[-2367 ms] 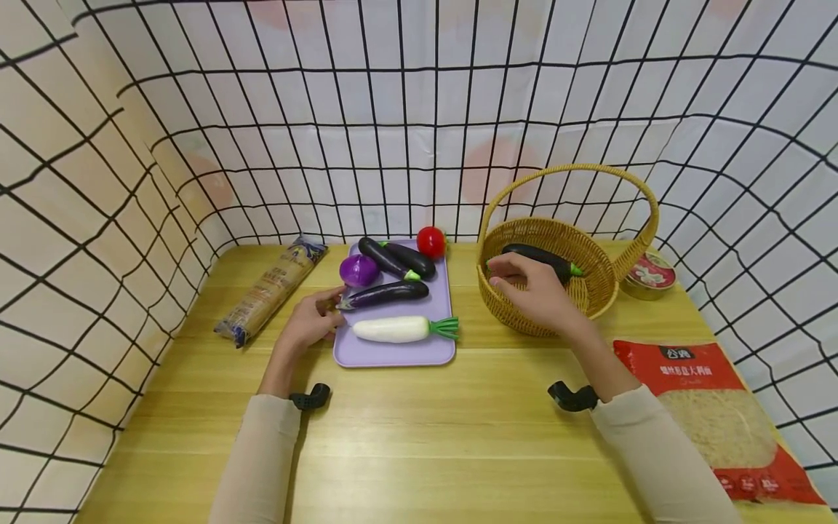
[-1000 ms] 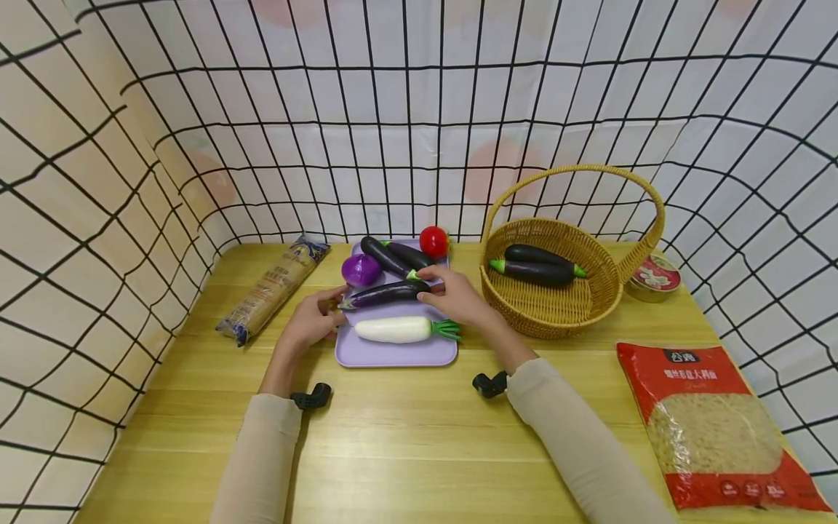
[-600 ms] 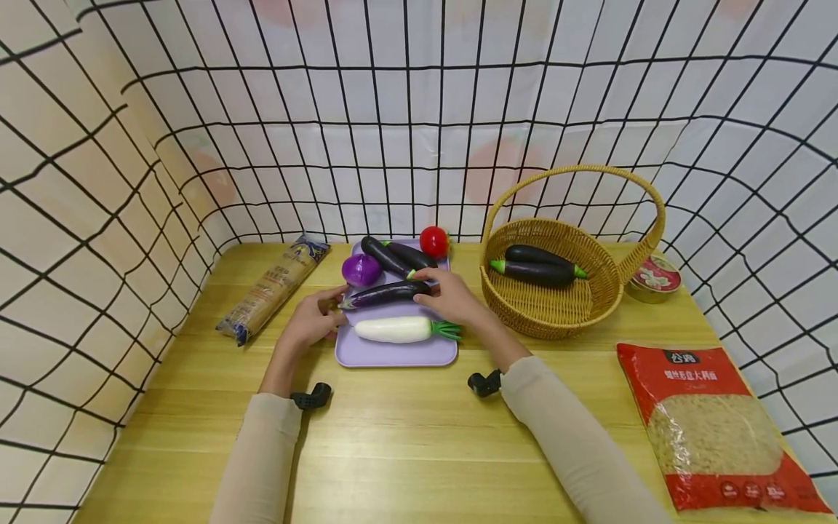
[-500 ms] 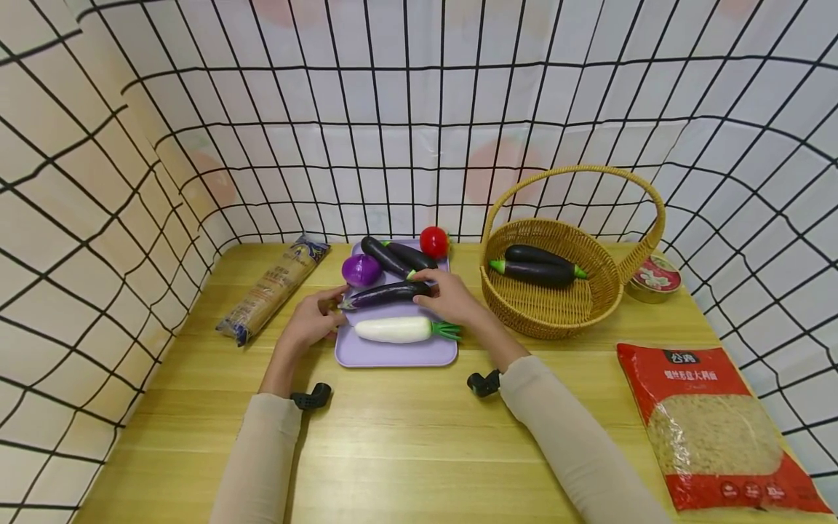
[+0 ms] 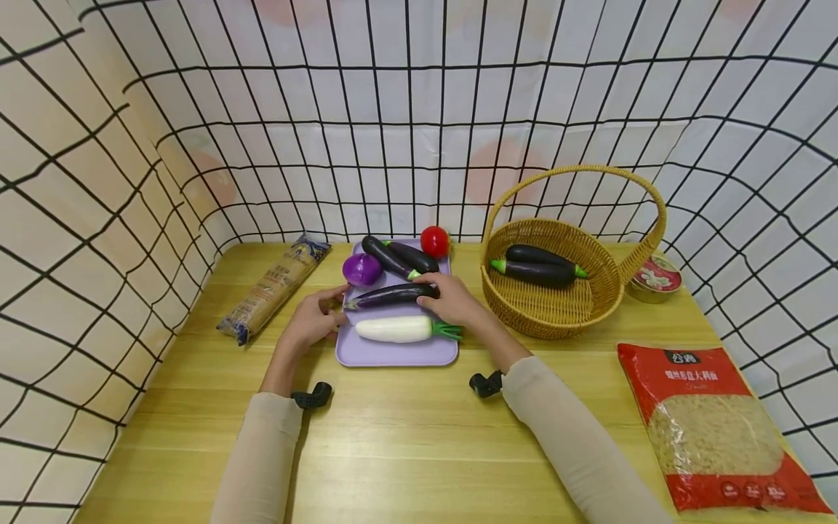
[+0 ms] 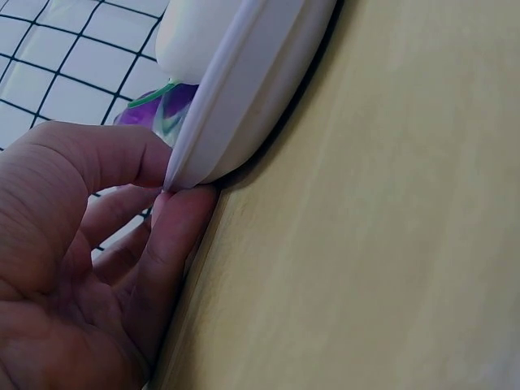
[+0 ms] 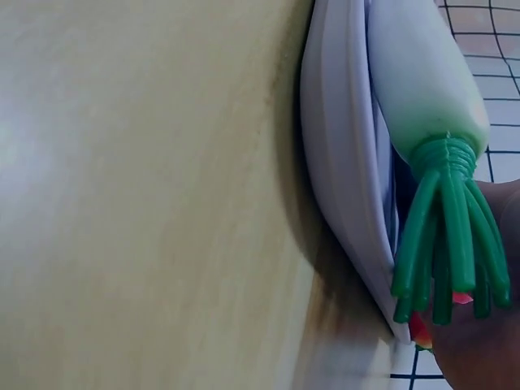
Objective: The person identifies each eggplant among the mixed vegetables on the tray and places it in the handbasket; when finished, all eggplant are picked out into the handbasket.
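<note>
In the head view, a lavender tray (image 5: pixel 396 355) holds a dark purple eggplant (image 5: pixel 386 297), a white radish (image 5: pixel 394 330) with green leaves, two more eggplants (image 5: pixel 388 256), a purple onion-like vegetable (image 5: pixel 362 269) and a red tomato (image 5: pixel 435 241). My left hand (image 5: pixel 313 318) pinches the tray's left rim; the left wrist view shows the thumb (image 6: pixel 114 158) at the rim. At the right end of the front eggplant, my right hand (image 5: pixel 453 300) grips it between thumb and fingers. The right wrist view shows the radish leaves (image 7: pixel 451 236) hiding part of that hand.
Right of the tray stands a wicker basket (image 5: pixel 592 313) with a tall handle, two eggplants (image 5: pixel 537 274) inside. A tin (image 5: pixel 655 279) sits behind it. A red pasta bag (image 5: pixel 723 429) lies front right, a noodle packet (image 5: pixel 275 291) at left. Black grid panels surround the table.
My right hand has left the basket, where two eggplants now show, and come to the tray's front eggplant. That eggplant has just shifted slightly right. My left hand stays at the rim.
</note>
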The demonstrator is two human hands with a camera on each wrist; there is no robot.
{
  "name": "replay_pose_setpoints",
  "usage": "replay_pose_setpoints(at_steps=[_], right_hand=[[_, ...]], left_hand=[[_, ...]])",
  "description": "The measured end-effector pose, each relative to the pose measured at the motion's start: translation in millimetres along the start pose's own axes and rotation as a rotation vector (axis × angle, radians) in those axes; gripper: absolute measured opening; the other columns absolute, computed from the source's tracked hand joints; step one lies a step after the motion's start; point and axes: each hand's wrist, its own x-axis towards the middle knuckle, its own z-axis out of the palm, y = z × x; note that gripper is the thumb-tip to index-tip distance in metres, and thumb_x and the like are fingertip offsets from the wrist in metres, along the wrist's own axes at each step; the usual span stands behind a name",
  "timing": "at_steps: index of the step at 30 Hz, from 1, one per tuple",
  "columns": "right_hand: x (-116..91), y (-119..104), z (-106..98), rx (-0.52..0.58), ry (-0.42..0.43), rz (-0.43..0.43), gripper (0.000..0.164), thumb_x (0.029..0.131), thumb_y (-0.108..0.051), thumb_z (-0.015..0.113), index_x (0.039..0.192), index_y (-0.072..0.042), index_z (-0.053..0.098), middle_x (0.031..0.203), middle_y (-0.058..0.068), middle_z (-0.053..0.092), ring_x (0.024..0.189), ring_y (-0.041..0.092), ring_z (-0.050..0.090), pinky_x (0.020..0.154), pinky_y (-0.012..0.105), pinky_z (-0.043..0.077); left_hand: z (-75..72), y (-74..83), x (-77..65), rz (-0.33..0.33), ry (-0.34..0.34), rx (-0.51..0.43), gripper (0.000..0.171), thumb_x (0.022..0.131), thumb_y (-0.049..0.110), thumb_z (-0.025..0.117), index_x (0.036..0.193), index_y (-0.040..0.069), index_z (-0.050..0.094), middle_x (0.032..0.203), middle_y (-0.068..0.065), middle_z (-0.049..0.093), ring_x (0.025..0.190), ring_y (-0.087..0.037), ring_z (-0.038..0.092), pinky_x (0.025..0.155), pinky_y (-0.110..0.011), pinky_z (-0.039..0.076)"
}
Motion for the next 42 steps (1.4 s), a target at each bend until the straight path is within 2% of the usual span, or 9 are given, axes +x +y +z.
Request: replay_pose_setpoints(at_steps=[13,18,20,23,28,36,42], right_hand=[[-29.2,-5.9,-21.8,0.002,0.051,0.001,0.045,0.102,-0.024,0.064,0.145,-0.015,0.057,0.151,0.014,0.054,0.141,0.032,0.049,0.121,0.051,0.039],[-49.3,-6.4,-38.2,0.009,0.119,-0.031,0.044,0.101,-0.021,0.065,0.144,-0.011,0.059,0.144,0.013,0.06,0.121,0.03,0.058,0.105,0.047,0.052],[-58.7,-5.5,-47.7,0.004,0.152,-0.05,0.044,0.101,-0.019,0.066,0.143,-0.009,0.06,0.141,0.015,0.061,0.114,0.031,0.059,0.098,0.048,0.054],[-74.4,-1.9,-64.6,-0.019,0.198,-0.059,0.043,0.101,-0.02,0.066,0.142,-0.009,0.06,0.141,0.015,0.062,0.114,0.031,0.06,0.099,0.049,0.052],[-101.3,13.2,-92.8,-0.049,0.245,-0.054,0.044,0.102,-0.024,0.066,0.143,-0.012,0.059,0.143,0.016,0.059,0.117,0.034,0.059,0.1,0.052,0.05],[-144.6,46.0,-133.2,-0.087,0.291,0.025,0.048,0.104,-0.03,0.061,0.148,-0.012,0.054,0.148,0.024,0.052,0.123,0.043,0.056,0.099,0.058,0.047],[-160.0,70.1,-149.9,-0.1,0.321,0.066,0.049,0.105,-0.03,0.06,0.148,-0.009,0.053,0.144,0.029,0.053,0.122,0.048,0.058,0.099,0.063,0.048]], left_hand=[[2.3,-1.2,-1.0,0.0,0.006,0.028,0.073,0.088,0.006,0.07,0.155,0.024,0.048,0.136,-0.014,0.054,0.082,-0.021,0.06,0.067,-0.034,0.063],[3.5,-2.4,-1.3,-0.012,-0.004,0.036,0.071,0.09,0.007,0.069,0.155,0.024,0.049,0.137,-0.015,0.053,0.08,-0.02,0.059,0.067,-0.033,0.063],[3.8,-2.3,-1.6,-0.014,-0.009,0.032,0.07,0.09,0.007,0.069,0.156,0.023,0.048,0.138,-0.015,0.053,0.081,-0.02,0.058,0.068,-0.033,0.063],[4.5,-1.5,-1.4,-0.013,-0.005,0.027,0.071,0.09,0.007,0.069,0.155,0.024,0.048,0.138,-0.015,0.053,0.081,-0.02,0.059,0.068,-0.034,0.064],[4.8,0.5,-0.5,-0.013,0.0,0.028,0.071,0.09,0.006,0.069,0.155,0.026,0.048,0.139,-0.014,0.053,0.083,-0.021,0.06,0.069,-0.034,0.064],[3.4,3.1,-0.1,0.0,0.0,0.023,0.072,0.09,0.006,0.068,0.156,0.026,0.047,0.138,-0.015,0.053,0.083,-0.021,0.06,0.069,-0.034,0.063],[2.6,1.3,0.0,-0.002,0.0,0.025,0.072,0.09,0.006,0.068,0.156,0.026,0.047,0.138,-0.015,0.053,0.083,-0.021,0.059,0.069,-0.034,0.063]])
